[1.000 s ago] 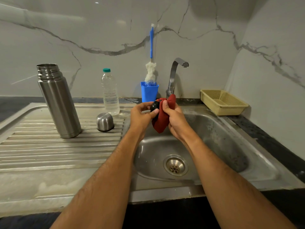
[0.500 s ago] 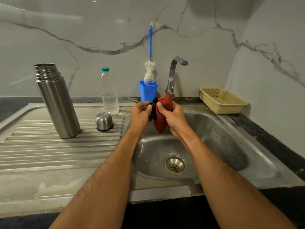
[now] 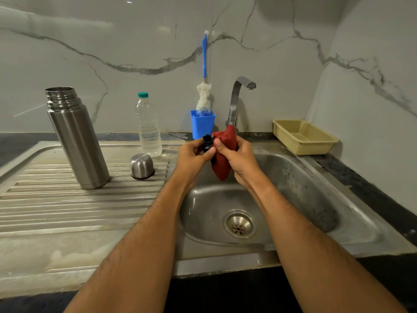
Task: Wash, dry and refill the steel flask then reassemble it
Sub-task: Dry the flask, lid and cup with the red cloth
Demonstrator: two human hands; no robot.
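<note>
While both hands work over the sink basin (image 3: 316,188), my left hand (image 3: 191,157) pinches the small black stopper (image 3: 207,143) between thumb and fingers, and my right hand (image 3: 242,158) is clenched round the red cloth (image 3: 223,163), pressing a fold of it against the stopper. Holding them above the basin looks deliberate: any drips would fall toward the drain (image 3: 239,224), not onto the counter. Step in hand, by my reading: drying the stopper. Steel flask (image 3: 75,136) stands upright and open-mouthed on the ribbed drainboard (image 3: 67,206), well to the left, presumably so it can air. Its steel cup lid (image 3: 142,166) sits mouth-down just right of the flask, likely to drain. Clear water bottle (image 3: 148,127) with a teal cap stands behind the lid near the wall, probably the refill supply. Bottle brush (image 3: 204,86) stands in the blue holder (image 3: 202,126) beside the tap (image 3: 239,98), from which no water runs. Beige basket (image 3: 304,136) sits on the counter right of the sink. Writing: none legible on flask, bottle or holder; the bottle shows no label I can make out. Refill and reassembly not yet done.
</note>
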